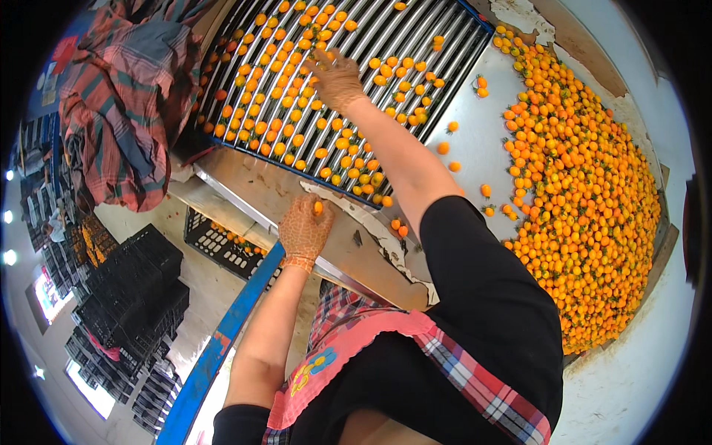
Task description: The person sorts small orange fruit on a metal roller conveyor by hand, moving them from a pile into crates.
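Small orange cherry tomatoes (285, 104) lie scattered over a sorting bed of metal rollers (378, 33). My right hand (337, 80), in a thin orange patterned glove, reaches over the rollers with its fingers apart; its fingertips are close to several tomatoes, and I see none in its grasp. Nearer to me, my left hand (302, 228) wears the same kind of glove and is beside the bed's near edge. One cherry tomato (318, 208) shows between its thumb and curled fingers. What lies in the left palm is hidden.
A large heap of cherry tomatoes (586, 200) covers the right of a metal tray (475, 119). Checked cloth (122, 104) hangs at the left. Below are a blue bar (222, 341), a black crate (215, 241) with some tomatoes, and stacked black crates (133, 282).
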Demonstrator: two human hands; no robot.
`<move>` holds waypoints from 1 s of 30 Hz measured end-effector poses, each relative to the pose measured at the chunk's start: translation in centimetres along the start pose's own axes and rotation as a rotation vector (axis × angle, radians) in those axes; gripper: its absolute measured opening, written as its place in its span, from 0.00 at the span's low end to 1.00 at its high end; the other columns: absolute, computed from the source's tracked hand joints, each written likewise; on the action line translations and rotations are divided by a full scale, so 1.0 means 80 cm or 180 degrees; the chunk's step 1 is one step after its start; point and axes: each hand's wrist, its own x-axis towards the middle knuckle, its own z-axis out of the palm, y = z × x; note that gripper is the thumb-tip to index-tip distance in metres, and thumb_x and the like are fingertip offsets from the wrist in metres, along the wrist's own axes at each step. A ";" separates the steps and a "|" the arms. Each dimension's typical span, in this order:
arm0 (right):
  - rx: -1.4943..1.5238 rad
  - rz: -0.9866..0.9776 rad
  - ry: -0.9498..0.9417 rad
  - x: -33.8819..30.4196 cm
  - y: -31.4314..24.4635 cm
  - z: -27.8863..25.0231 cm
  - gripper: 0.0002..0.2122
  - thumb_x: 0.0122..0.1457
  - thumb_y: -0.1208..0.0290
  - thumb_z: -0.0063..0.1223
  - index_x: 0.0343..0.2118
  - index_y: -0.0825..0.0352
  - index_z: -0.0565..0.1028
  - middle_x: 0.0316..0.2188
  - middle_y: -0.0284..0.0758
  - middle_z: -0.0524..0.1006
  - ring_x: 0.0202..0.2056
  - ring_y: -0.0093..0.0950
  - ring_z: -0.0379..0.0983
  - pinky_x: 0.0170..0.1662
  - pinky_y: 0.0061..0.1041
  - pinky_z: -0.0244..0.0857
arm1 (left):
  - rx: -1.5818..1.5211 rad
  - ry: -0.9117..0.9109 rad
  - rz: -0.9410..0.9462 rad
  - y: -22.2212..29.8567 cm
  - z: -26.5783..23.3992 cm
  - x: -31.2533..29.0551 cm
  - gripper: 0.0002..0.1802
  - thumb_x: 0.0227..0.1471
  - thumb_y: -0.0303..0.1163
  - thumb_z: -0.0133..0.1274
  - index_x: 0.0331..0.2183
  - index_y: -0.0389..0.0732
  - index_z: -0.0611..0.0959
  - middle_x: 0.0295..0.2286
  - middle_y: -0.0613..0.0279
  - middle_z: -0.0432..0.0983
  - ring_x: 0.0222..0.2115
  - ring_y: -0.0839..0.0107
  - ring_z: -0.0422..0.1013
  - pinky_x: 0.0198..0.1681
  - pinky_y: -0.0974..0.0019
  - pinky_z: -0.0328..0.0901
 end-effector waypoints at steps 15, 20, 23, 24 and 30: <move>-0.0448 0.0285 -0.0953 -0.096 0.031 0.038 0.30 0.60 0.44 0.35 0.64 0.45 0.48 0.66 0.30 0.41 0.65 0.44 0.35 0.60 0.61 0.36 | -0.0011 0.0066 0.0118 -0.009 0.005 0.000 0.12 0.46 0.39 0.57 0.32 0.43 0.78 0.27 0.56 0.74 0.25 0.55 0.73 0.28 0.56 0.67; -0.0316 -0.0274 -0.1158 -0.241 0.006 0.094 0.28 0.56 0.56 0.48 0.61 0.44 0.56 0.66 0.28 0.44 0.66 0.36 0.37 0.56 0.62 0.41 | 0.0018 0.0131 0.0155 -0.007 0.004 0.002 0.14 0.47 0.41 0.55 0.33 0.42 0.77 0.29 0.55 0.75 0.28 0.53 0.72 0.30 0.54 0.66; 0.0297 0.0925 -0.1316 -0.297 0.009 0.052 0.26 0.56 0.59 0.48 0.59 0.50 0.61 0.64 0.33 0.50 0.62 0.39 0.46 0.57 0.56 0.46 | -0.0054 0.0086 0.0120 -0.008 0.003 -0.001 0.15 0.47 0.42 0.55 0.33 0.41 0.77 0.29 0.54 0.75 0.31 0.53 0.72 0.34 0.53 0.66; 0.0367 0.1228 -0.1074 -0.327 0.021 0.046 0.26 0.55 0.58 0.49 0.58 0.53 0.61 0.63 0.36 0.52 0.62 0.40 0.47 0.57 0.54 0.47 | -0.0069 0.0062 0.0118 -0.008 0.005 0.000 0.15 0.47 0.42 0.55 0.33 0.41 0.77 0.30 0.54 0.75 0.31 0.53 0.72 0.34 0.53 0.66; -0.0060 0.2684 -0.0278 -0.567 0.075 0.008 0.39 0.46 0.52 0.58 0.60 0.59 0.55 0.58 0.45 0.59 0.58 0.43 0.53 0.56 0.48 0.52 | -0.0101 -0.0038 0.0091 -0.007 0.001 0.002 0.18 0.48 0.44 0.52 0.36 0.41 0.79 0.34 0.54 0.77 0.35 0.54 0.73 0.38 0.55 0.67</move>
